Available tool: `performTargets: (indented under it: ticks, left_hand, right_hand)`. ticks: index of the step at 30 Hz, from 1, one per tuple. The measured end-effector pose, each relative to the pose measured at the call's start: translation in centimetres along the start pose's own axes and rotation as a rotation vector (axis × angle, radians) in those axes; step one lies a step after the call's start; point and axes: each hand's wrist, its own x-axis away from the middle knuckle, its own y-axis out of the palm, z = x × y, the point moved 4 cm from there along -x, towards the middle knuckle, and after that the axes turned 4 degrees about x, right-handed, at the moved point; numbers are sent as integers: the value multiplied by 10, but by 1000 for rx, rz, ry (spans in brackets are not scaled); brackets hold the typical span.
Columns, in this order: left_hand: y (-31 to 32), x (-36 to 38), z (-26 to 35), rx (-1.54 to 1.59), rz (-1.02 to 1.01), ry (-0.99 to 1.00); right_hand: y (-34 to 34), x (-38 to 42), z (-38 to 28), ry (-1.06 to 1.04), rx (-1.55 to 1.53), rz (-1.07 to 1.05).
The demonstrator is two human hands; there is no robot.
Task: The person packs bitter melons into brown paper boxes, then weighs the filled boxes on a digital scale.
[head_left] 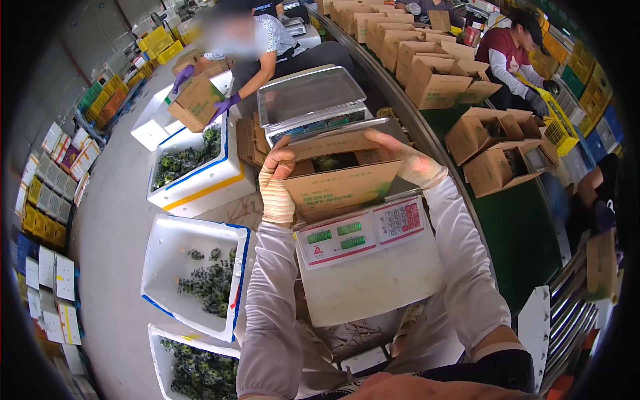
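Note:
My left hand (277, 181), in a striped fingerless glove, grips the left edge of an open cardboard box (343, 192). On the opposite side my right hand (413, 162), gloved in the same way, has its fingers closed over the box's upper right edge. The box has green print on its front, and something dark green (327, 162) shows inside. It is over a digital scale (363, 235) with lit displays and a keypad. Whether the box rests fully on the scale's pan cannot be made out.
White foam boxes (160, 257) with dark green produce stand at left. Opposite, a person in purple gloves holds a cardboard box (195, 103) near a second scale (310, 97). A green conveyor (517, 230) carries cartons (433, 83) on the right. Another person handles a yellow crate (560, 130).

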Motion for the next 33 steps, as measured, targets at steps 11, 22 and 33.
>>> performTargets:
  ticks: [11,22,33]
  left_hand:
    - [-2,21,-16,207,-78,-633]
    - [221,113,13,121,-159,-456]
    - [367,201,-198,-372,-271,-502]
  right_hand:
    - [-19,-1,2,169,451,723]
    - [147,220,-96,-709,1064,1426]
    - [270,310,10,-21,1134,1270]
